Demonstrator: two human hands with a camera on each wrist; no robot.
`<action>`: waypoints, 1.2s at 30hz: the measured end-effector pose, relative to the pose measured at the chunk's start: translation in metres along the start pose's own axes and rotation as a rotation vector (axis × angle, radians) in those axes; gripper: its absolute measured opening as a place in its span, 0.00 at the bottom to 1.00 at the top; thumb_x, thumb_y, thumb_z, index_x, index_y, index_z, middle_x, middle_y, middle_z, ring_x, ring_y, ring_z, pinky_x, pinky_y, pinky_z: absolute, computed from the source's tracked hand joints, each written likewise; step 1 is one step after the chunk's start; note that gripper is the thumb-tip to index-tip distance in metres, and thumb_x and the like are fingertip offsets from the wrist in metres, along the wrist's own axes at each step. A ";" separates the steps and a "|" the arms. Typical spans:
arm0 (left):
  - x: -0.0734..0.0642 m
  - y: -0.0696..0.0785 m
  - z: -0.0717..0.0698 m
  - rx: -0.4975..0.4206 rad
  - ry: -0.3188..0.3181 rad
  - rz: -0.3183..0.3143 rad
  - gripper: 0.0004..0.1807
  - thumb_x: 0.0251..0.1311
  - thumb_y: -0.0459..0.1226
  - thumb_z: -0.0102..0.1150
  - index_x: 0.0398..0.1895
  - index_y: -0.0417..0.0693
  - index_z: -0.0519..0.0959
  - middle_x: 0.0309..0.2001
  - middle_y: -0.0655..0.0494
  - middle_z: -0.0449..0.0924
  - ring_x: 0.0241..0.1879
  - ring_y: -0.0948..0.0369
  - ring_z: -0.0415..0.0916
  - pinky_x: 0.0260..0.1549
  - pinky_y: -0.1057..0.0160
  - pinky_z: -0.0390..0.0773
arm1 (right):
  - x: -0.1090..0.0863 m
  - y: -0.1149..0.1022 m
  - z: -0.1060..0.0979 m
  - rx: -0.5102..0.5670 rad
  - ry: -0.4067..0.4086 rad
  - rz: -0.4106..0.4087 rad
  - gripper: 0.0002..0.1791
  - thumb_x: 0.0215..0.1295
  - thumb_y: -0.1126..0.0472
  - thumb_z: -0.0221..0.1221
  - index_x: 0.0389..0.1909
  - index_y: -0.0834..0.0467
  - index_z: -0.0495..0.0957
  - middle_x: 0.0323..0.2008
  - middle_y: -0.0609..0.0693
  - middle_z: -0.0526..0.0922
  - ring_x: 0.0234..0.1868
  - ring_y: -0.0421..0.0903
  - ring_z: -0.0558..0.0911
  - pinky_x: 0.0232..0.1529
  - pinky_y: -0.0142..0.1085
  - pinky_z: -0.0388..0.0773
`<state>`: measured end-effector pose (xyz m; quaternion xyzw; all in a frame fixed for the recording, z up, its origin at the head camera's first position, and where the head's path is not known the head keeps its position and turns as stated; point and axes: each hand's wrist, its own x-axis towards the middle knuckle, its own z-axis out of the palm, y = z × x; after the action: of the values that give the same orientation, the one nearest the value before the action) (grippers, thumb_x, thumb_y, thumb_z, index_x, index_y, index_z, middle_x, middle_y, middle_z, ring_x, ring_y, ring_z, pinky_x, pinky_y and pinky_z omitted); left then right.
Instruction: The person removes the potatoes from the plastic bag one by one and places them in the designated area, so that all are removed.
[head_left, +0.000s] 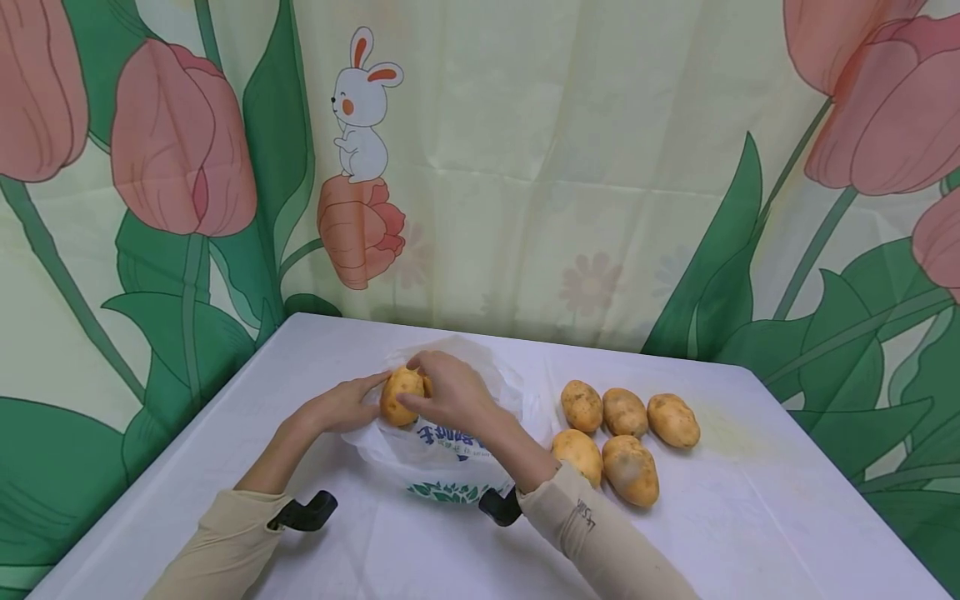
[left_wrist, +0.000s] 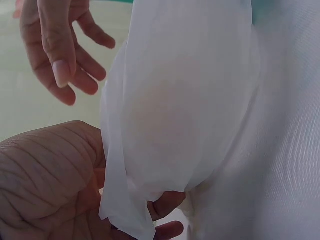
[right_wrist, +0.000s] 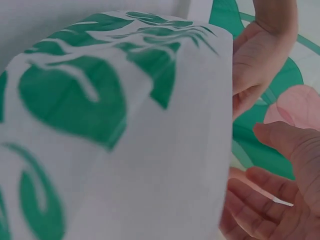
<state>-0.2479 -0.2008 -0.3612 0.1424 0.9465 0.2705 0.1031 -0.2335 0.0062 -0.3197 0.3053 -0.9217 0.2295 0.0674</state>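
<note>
I see 1 potato (head_left: pixel 401 397) at the bag (head_left: pixel 457 462)'s mouth, between hands. Left hand (head_left: pixel 341 407) at rim, probably steadying it; can't tell if gripping. Right hand (head_left: pixel 456 392): fingers parted, empty. 5 potatoes (head_left: pixel 624 412) beside, likely for easy reach.

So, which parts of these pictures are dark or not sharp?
Head view: bright, with the loose potatoes fairly clear; left wrist view: dim, the white plastic bag hazy and showing little detail; right wrist view: dim too, the green leaf print soft-edged.
</note>
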 end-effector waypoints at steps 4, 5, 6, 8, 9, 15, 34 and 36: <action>0.000 0.001 0.000 0.004 -0.002 -0.001 0.36 0.70 0.38 0.54 0.79 0.39 0.59 0.73 0.30 0.63 0.68 0.36 0.66 0.65 0.35 0.66 | 0.007 -0.003 0.004 -0.030 -0.026 -0.002 0.24 0.65 0.50 0.66 0.56 0.61 0.81 0.49 0.54 0.86 0.43 0.46 0.80 0.37 0.31 0.77; 0.000 0.001 -0.001 0.004 -0.001 -0.001 0.36 0.70 0.38 0.54 0.79 0.39 0.59 0.73 0.30 0.63 0.68 0.36 0.66 0.64 0.35 0.67 | 0.008 -0.004 0.005 -0.045 -0.034 0.006 0.24 0.65 0.50 0.66 0.56 0.61 0.81 0.50 0.54 0.86 0.45 0.46 0.80 0.39 0.32 0.77; 0.000 0.001 -0.001 0.003 0.000 -0.002 0.36 0.70 0.38 0.54 0.79 0.39 0.59 0.73 0.30 0.63 0.68 0.36 0.66 0.64 0.35 0.67 | 0.010 -0.004 0.005 -0.057 -0.040 0.015 0.24 0.65 0.50 0.66 0.57 0.60 0.81 0.50 0.53 0.86 0.46 0.47 0.80 0.40 0.32 0.78; 0.000 0.002 -0.001 0.002 0.000 -0.004 0.36 0.70 0.38 0.54 0.79 0.39 0.59 0.73 0.30 0.63 0.67 0.36 0.67 0.64 0.35 0.68 | 0.013 -0.005 0.008 -0.092 -0.057 0.034 0.25 0.65 0.49 0.66 0.58 0.59 0.81 0.52 0.53 0.85 0.48 0.47 0.80 0.43 0.33 0.79; -0.001 0.003 -0.001 0.001 0.000 -0.006 0.36 0.70 0.38 0.54 0.79 0.39 0.59 0.73 0.30 0.63 0.67 0.36 0.67 0.63 0.35 0.68 | 0.015 -0.005 0.009 -0.107 -0.067 0.042 0.25 0.65 0.49 0.67 0.58 0.59 0.81 0.52 0.53 0.85 0.48 0.46 0.80 0.44 0.34 0.79; -0.001 0.002 0.000 0.001 -0.002 -0.014 0.36 0.70 0.38 0.53 0.79 0.39 0.59 0.73 0.29 0.62 0.66 0.36 0.68 0.63 0.35 0.69 | 0.025 -0.006 0.017 -0.164 -0.115 0.101 0.27 0.63 0.48 0.68 0.59 0.57 0.79 0.51 0.53 0.83 0.44 0.45 0.79 0.41 0.34 0.78; -0.005 0.004 -0.003 0.004 0.006 0.020 0.35 0.68 0.36 0.53 0.77 0.36 0.60 0.71 0.27 0.65 0.65 0.36 0.70 0.62 0.35 0.70 | 0.028 0.003 0.033 -0.190 -0.138 0.182 0.39 0.52 0.45 0.75 0.63 0.54 0.73 0.51 0.53 0.78 0.43 0.45 0.79 0.45 0.39 0.80; -0.006 0.004 -0.003 0.005 0.008 0.026 0.35 0.68 0.36 0.52 0.77 0.36 0.60 0.70 0.27 0.65 0.65 0.36 0.69 0.62 0.35 0.70 | 0.028 0.002 0.035 -0.195 -0.137 0.181 0.41 0.52 0.46 0.76 0.64 0.54 0.72 0.52 0.54 0.78 0.44 0.46 0.80 0.47 0.41 0.81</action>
<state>-0.2426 -0.2008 -0.3557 0.1539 0.9457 0.2701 0.0956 -0.2567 -0.0229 -0.3438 0.2281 -0.9658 0.1228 0.0127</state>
